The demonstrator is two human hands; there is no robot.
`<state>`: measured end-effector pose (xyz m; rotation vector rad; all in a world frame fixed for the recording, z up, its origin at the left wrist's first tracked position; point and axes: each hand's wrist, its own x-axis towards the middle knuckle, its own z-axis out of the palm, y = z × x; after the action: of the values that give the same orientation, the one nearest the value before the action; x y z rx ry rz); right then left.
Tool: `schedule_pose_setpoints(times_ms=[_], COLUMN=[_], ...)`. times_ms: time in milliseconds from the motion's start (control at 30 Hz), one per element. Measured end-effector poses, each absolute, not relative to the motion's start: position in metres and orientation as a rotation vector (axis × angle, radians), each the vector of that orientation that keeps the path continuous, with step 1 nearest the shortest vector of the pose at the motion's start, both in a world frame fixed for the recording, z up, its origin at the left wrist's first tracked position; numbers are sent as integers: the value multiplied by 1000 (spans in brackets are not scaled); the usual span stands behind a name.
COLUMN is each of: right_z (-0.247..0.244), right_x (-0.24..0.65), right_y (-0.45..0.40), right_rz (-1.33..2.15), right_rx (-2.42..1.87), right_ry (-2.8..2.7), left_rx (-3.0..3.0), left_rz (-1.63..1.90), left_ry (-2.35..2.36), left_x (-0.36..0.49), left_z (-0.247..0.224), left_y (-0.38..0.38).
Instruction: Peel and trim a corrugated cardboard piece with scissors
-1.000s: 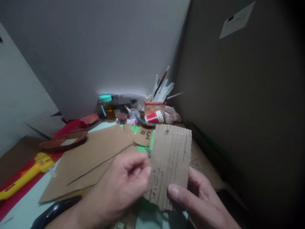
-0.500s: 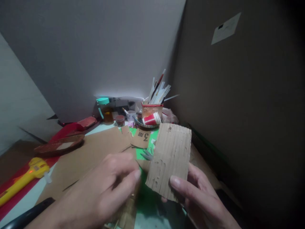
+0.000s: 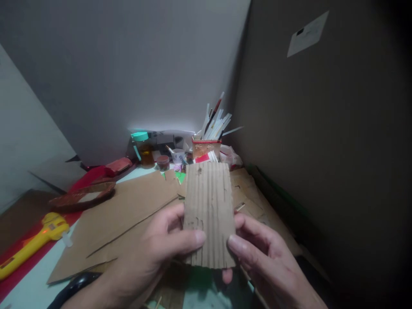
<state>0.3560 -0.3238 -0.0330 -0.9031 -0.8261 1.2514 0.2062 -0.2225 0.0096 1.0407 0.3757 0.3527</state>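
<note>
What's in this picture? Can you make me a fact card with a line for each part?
Left hand: thumb on the front of the ribbed cardboard piece
Right hand: thumb at the piece's lower right edge
Ribs: run lengthwise
Left side: yellow tool, orange light glowing
Beyond the left hand: large flat cardboard
Back: bottle with turquoise lid; box holding white sticks

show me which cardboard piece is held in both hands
The small ridged piece, pinched between the left hand and right hand. The large smooth sheet at left and the flat cardboard at right lie beyond, in neither hand.
</note>
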Motion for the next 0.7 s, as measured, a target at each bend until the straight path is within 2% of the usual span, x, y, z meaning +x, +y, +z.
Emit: schedule_pose_setpoints(times_ms=[100, 200, 300, 400, 567, 700], right_z=[-31, -30, -43, -69, -107, -113], right_x=[358, 364, 373, 379, 377, 382], right_y=[-321, -319, -316, -312, -302, -302], right_rz=[1252, 1011, 391, -212, -449, -558], right_rx=[-938, -1196, -1676, -1963, -1956, -1990], right_ry=[-834, -1044, -1606, -2070, -2159, -2060], left_rx=[980, 928, 927, 931, 898, 835], left_rz=[390, 454, 561, 605, 676, 760], left_ry=[443, 480, 580, 639, 624, 631], left_x=[204, 204, 204, 203, 201, 197], left_z=[7, 6, 8, 10, 15, 22], left_y=[-221, -217, -215, -214, -215, -210])
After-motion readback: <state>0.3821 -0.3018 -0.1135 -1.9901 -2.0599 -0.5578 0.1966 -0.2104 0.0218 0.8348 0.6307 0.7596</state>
